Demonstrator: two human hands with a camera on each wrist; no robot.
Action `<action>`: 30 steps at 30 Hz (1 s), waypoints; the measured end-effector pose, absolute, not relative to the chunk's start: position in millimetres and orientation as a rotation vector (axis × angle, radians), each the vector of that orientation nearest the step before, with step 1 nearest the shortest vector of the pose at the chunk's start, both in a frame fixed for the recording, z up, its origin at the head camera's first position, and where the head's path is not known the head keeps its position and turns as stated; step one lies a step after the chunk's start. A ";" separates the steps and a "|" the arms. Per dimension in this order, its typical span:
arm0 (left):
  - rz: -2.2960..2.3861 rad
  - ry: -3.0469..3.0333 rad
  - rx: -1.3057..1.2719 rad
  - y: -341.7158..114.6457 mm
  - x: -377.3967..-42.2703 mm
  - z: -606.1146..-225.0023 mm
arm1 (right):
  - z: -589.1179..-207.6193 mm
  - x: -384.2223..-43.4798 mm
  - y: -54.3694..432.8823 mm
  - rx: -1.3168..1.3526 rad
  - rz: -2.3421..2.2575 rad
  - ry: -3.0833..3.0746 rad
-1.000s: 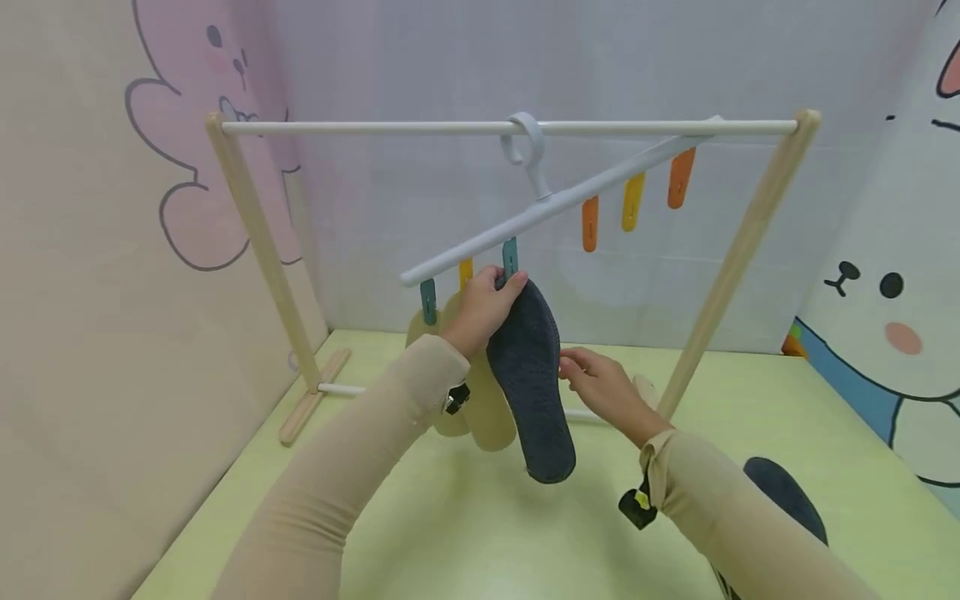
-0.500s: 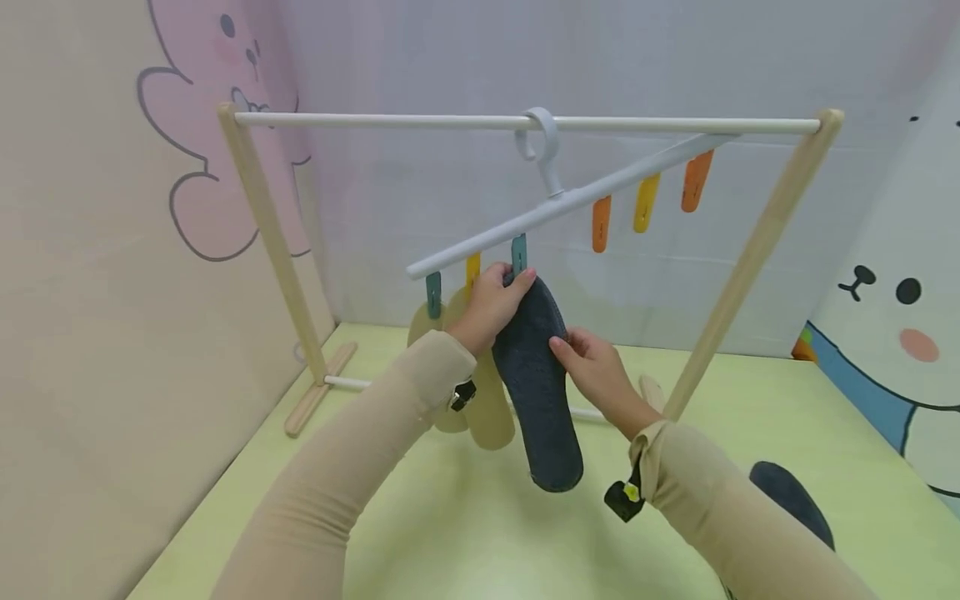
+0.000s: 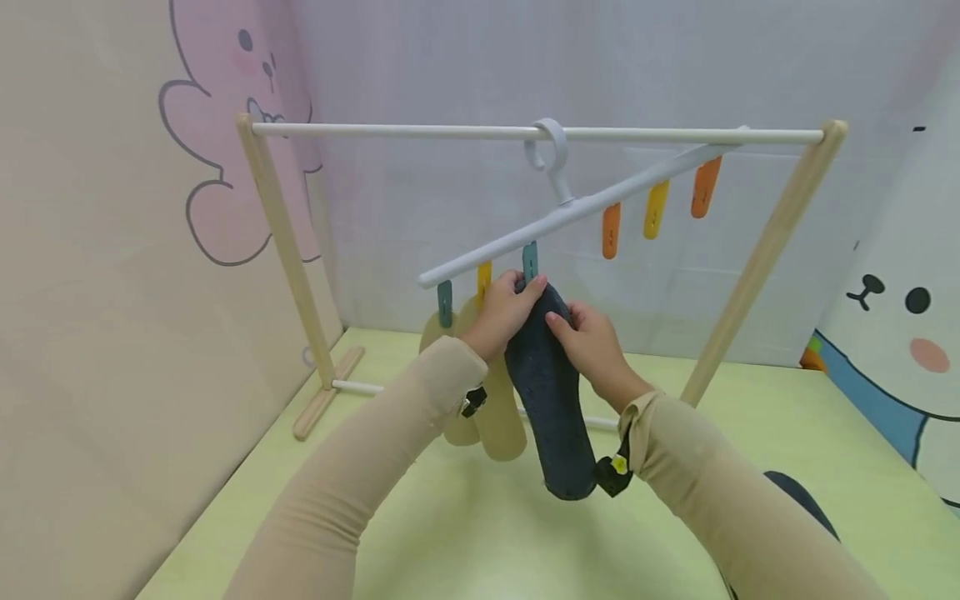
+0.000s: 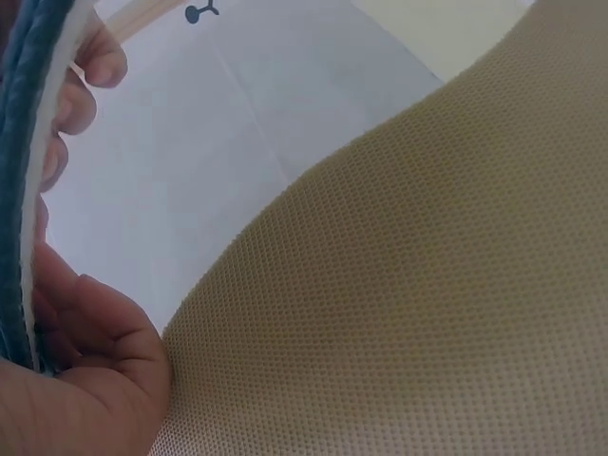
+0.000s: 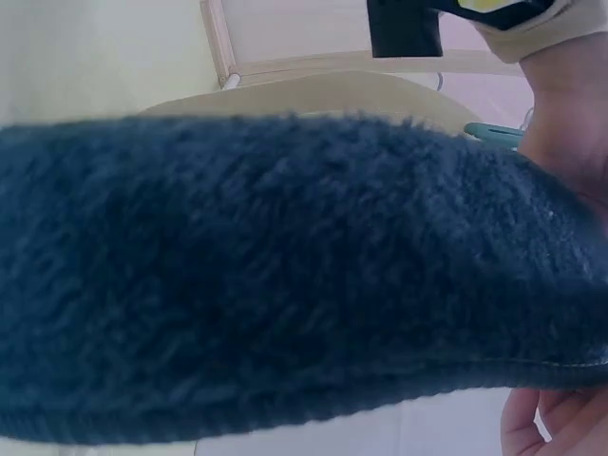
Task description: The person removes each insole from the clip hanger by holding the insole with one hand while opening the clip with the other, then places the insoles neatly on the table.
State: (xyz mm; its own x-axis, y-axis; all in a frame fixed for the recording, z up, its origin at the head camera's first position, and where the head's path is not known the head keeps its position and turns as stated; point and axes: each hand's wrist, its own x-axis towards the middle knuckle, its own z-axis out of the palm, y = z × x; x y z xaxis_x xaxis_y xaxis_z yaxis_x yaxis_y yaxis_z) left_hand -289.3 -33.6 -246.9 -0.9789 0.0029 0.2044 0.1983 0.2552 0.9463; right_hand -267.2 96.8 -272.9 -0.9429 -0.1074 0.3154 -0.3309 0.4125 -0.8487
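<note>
A dark blue, fuzzy shoe insole (image 3: 551, 400) hangs toe-down below a teal clip (image 3: 530, 261) on the tilted white hanger (image 3: 525, 236). My left hand (image 3: 504, 312) pinches its upper end, right beneath that clip. Lower on the insole's right edge, my right hand (image 3: 596, 346) grips with the thumb on the near face and the fingers behind. Just left of it, a beige insole (image 3: 501, 417) hangs from a yellow clip (image 3: 483, 279); its mesh fills much of the left wrist view. Another beige insole (image 3: 459, 429), partly hidden, hangs from a teal clip (image 3: 445, 304) at the hanger's low end.
The hanger hooks over the white rod (image 3: 390, 131) of a wooden-legged rack (image 3: 765, 262). On its raised right side are an orange clip (image 3: 611, 231), a yellow clip (image 3: 655, 210) and another orange clip (image 3: 705, 187). A second dark insole (image 3: 802, 500) lies on the table (image 3: 420, 533), partly behind my right sleeve.
My right hand has come onto the dark insole's right edge, taken hold of it and moved up along it. My left hand keeps its pinch at the upper end.
</note>
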 end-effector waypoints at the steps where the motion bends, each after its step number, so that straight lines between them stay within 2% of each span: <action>1: -1.819 -2.358 -0.181 -33.4 -290.3 -246.0 | -273.0 -267.2 97.1 0.395 1.540 -2.452; 15: -2.075 -2.226 -0.208 -30.4 -305.9 -225.1 | -279.8 -268.1 91.0 0.427 1.544 -2.450; 30: -2.018 -2.131 -0.249 -31.5 -309.6 -225.1 | -283.6 -268.5 88.9 0.452 1.547 -2.450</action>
